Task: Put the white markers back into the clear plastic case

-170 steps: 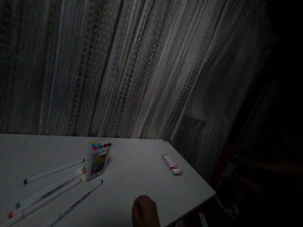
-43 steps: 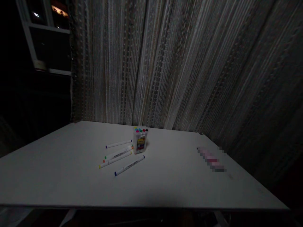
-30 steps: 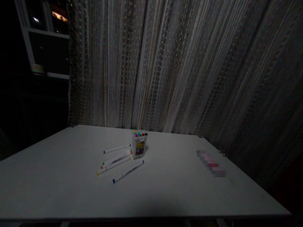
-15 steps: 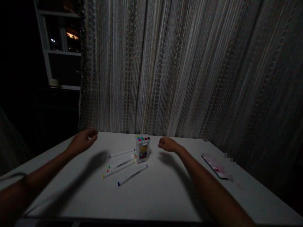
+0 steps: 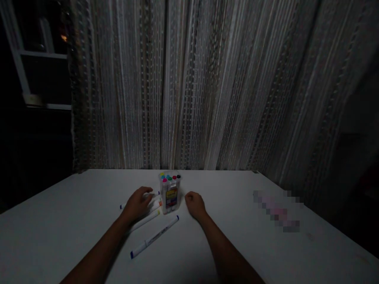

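A clear marker box [image 5: 169, 194] with coloured caps showing on top stands upright on the white table [image 5: 59, 221]. Several white markers lie to its left; one with a blue cap [image 5: 154, 236] lies apart, nearer to me. My left hand [image 5: 137, 203] rests over the loose markers, fingers curled down onto them; whether it grips one is hidden in the dim light. My right hand [image 5: 194, 205] lies on the table just right of the box, fingers loosely curled, with nothing seen in it.
A striped curtain [image 5: 207, 86] hangs right behind the table's far edge. A blurred pinkish flat thing [image 5: 276, 211] lies near the right edge. A dark window frame [image 5: 29, 79] is at the far left. The room is very dim.
Both hands have come down from the air and drawn inward. The left one now lies on the loose markers, the right one on the table beside the box. The view has shifted slightly.
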A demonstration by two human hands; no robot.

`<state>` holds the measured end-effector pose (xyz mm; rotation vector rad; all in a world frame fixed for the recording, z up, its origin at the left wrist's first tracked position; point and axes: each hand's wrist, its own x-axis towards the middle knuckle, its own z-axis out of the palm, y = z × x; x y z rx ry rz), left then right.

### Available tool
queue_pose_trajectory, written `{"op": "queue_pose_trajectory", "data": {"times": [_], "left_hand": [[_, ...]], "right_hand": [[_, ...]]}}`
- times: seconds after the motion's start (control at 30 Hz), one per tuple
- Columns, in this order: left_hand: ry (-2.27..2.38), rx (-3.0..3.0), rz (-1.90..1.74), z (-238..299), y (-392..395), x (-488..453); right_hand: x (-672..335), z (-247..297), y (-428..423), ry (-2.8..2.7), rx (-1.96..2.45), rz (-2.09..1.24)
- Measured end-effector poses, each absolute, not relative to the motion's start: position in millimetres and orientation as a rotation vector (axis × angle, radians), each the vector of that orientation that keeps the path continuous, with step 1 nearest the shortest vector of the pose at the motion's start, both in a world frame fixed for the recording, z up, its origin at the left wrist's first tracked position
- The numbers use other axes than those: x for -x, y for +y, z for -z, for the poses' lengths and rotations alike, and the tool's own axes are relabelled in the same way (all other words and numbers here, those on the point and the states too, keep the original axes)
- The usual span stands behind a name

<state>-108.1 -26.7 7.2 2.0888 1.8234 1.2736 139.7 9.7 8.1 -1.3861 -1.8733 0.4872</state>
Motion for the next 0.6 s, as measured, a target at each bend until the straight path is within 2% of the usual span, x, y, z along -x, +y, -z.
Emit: {"op": "queue_pose_trajectory", "data": {"times": [0.17, 0.37, 0.6], "left_hand": [[1.769, -2.134, -1.142, -2.2, -28.7, 112.6], [1.951, -2.02, -0.984, -6.2, -17.7, 94.6], [2.033, -1.923, -1.034, -6.8, -7.5, 87.9]], "right_hand": [[-134.8, -5.9, 13.1, -1.877, 1.361, -0.582], [-124.6, -14.7, 22.6, -1.744, 1.383, -0.984], [-124.3, -20.2, 16.4, -1.829, 1.059, -1.052]]}}
